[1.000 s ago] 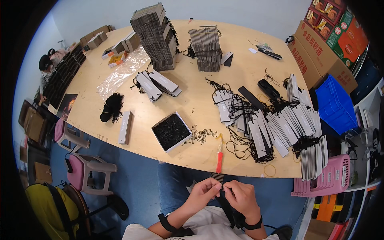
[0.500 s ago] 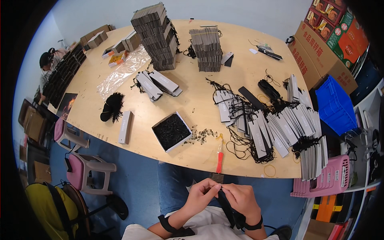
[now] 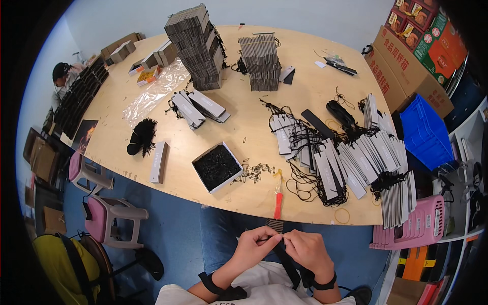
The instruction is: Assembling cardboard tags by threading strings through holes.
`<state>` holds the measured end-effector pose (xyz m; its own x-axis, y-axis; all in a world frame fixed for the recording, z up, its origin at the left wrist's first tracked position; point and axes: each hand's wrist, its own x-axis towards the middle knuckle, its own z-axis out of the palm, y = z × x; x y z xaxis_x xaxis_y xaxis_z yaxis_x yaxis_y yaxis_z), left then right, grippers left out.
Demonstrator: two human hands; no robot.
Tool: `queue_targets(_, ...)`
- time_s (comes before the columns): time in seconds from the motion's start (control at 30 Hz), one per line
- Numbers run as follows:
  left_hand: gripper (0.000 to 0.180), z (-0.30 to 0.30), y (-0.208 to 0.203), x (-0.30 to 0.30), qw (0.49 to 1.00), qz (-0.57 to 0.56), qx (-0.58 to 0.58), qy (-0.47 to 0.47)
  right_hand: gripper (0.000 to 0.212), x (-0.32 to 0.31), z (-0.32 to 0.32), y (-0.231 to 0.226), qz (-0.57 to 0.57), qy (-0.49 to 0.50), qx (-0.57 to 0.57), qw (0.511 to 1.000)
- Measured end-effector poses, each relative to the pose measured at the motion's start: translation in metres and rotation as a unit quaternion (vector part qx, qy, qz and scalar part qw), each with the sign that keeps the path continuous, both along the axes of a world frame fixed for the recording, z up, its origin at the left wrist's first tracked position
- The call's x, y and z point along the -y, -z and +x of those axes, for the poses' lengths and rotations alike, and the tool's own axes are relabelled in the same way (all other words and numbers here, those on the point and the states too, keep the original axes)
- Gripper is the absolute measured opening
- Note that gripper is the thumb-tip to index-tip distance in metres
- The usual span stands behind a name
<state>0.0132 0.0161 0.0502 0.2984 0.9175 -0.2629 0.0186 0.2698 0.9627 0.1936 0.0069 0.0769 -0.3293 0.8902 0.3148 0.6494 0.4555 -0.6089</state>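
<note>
Over my lap, just off the table's near edge, my left hand (image 3: pixel 256 247) and my right hand (image 3: pixel 309 251) meet with thumbs and fingertips pinched together. Whatever lies between the fingertips is too small and hidden to make out. Below them a long black strip (image 3: pixel 287 267) runs down across my lap. A striped edge of stacked tags (image 3: pixel 275 224) shows beyond my fingers at the table edge. Close by on the table lies a red-handled tool (image 3: pixel 278 204). Further left stands a white box (image 3: pixel 228 186) of small black pieces, with loose metal pins (image 3: pixel 255 172) beside it.
Grey tags with black cords (image 3: pixel 358 165) cover the table's right side. Tall tag stacks (image 3: pixel 260 63) stand at the back. A black cord bundle (image 3: pixel 142 137) lies left. Beyond the table are a blue crate (image 3: pixel 426 133), a pink basket (image 3: pixel 414 226) and stools (image 3: pixel 114 218); another person (image 3: pixel 63 81) sits far left.
Both hands stay pinched together at nearly the same spot, with only slight shifts of the fingers and wrists. At the far left, the other person's head has moved a little.
</note>
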Motion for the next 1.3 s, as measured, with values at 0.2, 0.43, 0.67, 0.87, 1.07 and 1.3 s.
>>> queue_targets(0.2, 0.014, -0.003, -0.002, -0.001, 0.998, -0.045, 0.043, 0.010, 0.009, 0.000, 0.003, 0.000, -0.022, -0.021, -0.006, 1.000)
queue_targets(0.43, 0.013, -0.007, 0.003, -0.001, 0.983, -0.134, 0.121, 0.014, 0.003, 0.002, 0.005, 0.006, -0.084, -0.027, -0.053, 0.995)
queue_targets(0.67, 0.016, -0.004, 0.007, 0.001, 0.986, -0.078, 0.150, 0.006, 0.007, 0.001, 0.006, 0.008, -0.110, -0.031, -0.103, 0.988)
queue_targets(0.87, 0.015, -0.003, 0.006, 0.001, 0.987, -0.073, 0.142, 0.011, 0.006, 0.003, 0.007, 0.013, -0.127, -0.020, -0.134, 0.983)
queue_targets(1.07, 0.011, -0.004, 0.000, 0.001, 0.979, -0.124, 0.161, -0.015, 0.019, 0.005, 0.008, 0.008, -0.170, 0.000, -0.188, 0.967)
queue_targets(1.3, 0.011, 0.004, -0.006, 0.002, 0.978, -0.099, 0.183, -0.026, 0.030, 0.007, 0.002, 0.005, -0.161, 0.036, -0.202, 0.965)
